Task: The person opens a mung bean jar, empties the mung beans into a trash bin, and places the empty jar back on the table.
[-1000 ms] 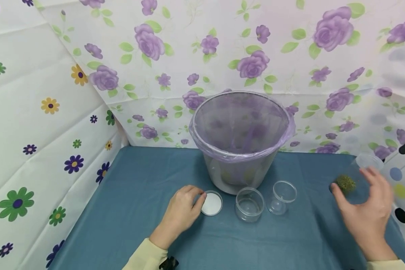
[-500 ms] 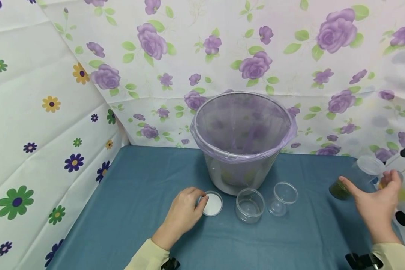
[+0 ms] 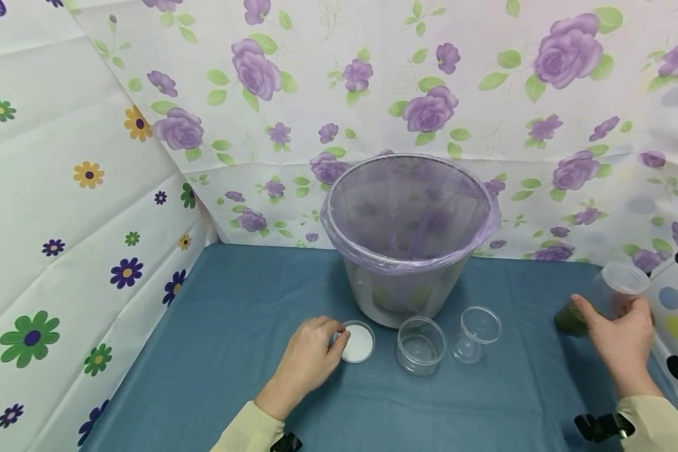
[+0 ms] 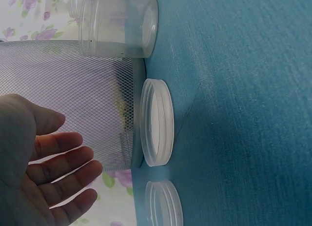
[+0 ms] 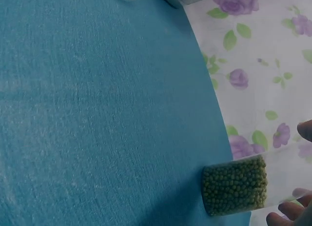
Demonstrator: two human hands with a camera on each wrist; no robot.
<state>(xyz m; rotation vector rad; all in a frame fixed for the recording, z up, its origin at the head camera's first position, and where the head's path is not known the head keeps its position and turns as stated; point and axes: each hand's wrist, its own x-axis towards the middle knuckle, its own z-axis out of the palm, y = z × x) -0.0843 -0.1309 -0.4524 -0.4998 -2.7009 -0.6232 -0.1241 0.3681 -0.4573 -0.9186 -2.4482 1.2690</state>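
The right hand (image 3: 621, 342) grasped a clear lidded jar (image 3: 601, 298) at the far right of the blue tablecloth (image 3: 231, 351), its thumb and fingers curled round the wall. The jar stood tilted, with green beads (image 5: 235, 185) filling its bottom part; the wrist view showed them packed against the base. The left hand (image 3: 307, 361) lay on the cloth near the middle, fingers relaxed and gripping nothing, its fingertips just beside a white lid (image 3: 357, 342); whether they touched it could not be told. Right of the lid stood an empty clear jar (image 3: 420, 344) and a second clear jar (image 3: 474, 333), which lay tipped. Behind them stood a mesh bin (image 3: 409, 238) lined with a purple bag.
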